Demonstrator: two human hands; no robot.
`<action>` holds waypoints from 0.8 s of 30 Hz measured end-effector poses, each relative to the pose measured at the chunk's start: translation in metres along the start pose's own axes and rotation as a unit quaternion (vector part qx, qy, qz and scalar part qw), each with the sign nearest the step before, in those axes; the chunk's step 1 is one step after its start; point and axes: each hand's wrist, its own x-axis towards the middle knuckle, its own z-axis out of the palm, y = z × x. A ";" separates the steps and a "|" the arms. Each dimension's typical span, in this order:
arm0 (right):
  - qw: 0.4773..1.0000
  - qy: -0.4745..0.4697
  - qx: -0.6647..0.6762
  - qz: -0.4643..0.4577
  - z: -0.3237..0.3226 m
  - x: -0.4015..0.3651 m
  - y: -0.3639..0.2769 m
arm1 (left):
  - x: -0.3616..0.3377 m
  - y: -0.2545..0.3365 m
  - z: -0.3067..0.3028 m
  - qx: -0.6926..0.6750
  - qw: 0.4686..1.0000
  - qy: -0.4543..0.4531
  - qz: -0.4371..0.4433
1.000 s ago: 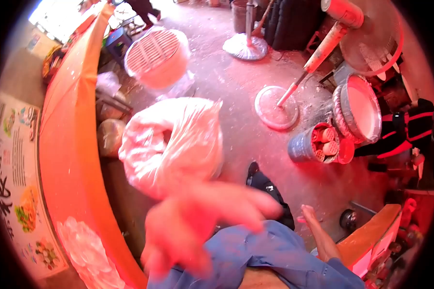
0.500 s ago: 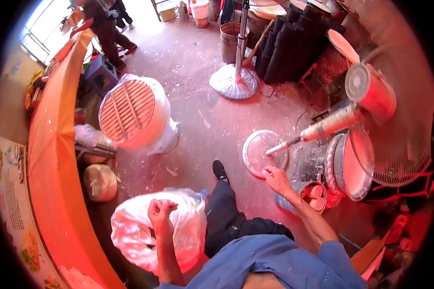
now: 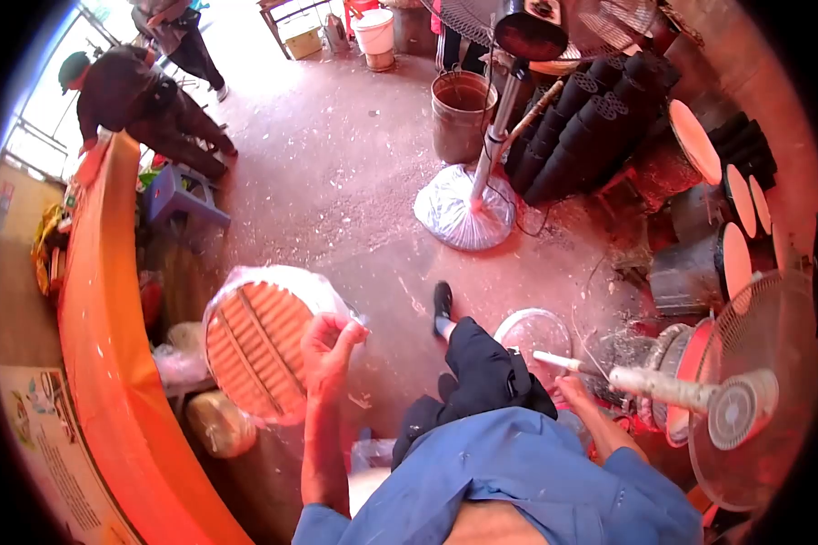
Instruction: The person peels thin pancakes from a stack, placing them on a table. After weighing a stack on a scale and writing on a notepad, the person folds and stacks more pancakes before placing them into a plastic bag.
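Note:
My left hand point(image 3: 329, 352) is raised in front of a round slatted lid point(image 3: 256, 350) with two crossbars. The lid tops a container wrapped in clear plastic point(image 3: 332, 295). Its fingers are curled against the thumb; what they pinch, if anything, I cannot make out. My right hand point(image 3: 573, 392) is low at my right side, beside the pale pole of a standing fan point(image 3: 659, 386). Those fingers look curled, and their contents are too small to tell. A round, white-rimmed disc point(image 3: 532, 331) lies on the floor just ahead of it.
Along the left runs an orange-covered counter point(image 3: 109, 336), with a blue stool point(image 3: 186, 200) near its far end. Another fan's plastic-wrapped base point(image 3: 463, 209) stands ahead, near a metal bucket point(image 3: 462, 113) and stacked black briquettes point(image 3: 591, 127). Two people point(image 3: 141, 104) are at the far left.
I have stepped forward past the white plastic-covered thing on my left. The slatted lid is now close to my left hand. My right hand is lower, nearer my body.

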 end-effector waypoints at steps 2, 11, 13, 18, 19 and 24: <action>1.000 -0.003 0.002 -0.016 0.019 0.038 -0.039 | 0.075 -0.002 -0.006 -0.018 1.000 -0.004 0.007; 0.988 -0.033 0.043 -0.144 0.135 0.128 -0.368 | 0.336 -0.016 -0.021 -0.018 0.994 -0.033 -0.104; 0.982 -0.047 0.051 -0.175 0.166 0.132 -0.455 | 0.391 -0.003 -0.032 -0.004 0.993 -0.014 -0.116; 0.972 -0.030 -0.013 -0.232 0.229 0.147 -0.616 | 0.551 0.011 -0.076 0.056 0.983 -0.042 -0.172; 0.978 -0.035 0.023 -0.204 0.245 0.166 -0.633 | 0.591 0.009 -0.084 0.062 0.981 -0.057 -0.173; 0.971 -0.010 0.225 -0.081 0.284 0.156 -0.736 | 0.763 0.048 -0.065 0.112 0.964 -0.155 -0.182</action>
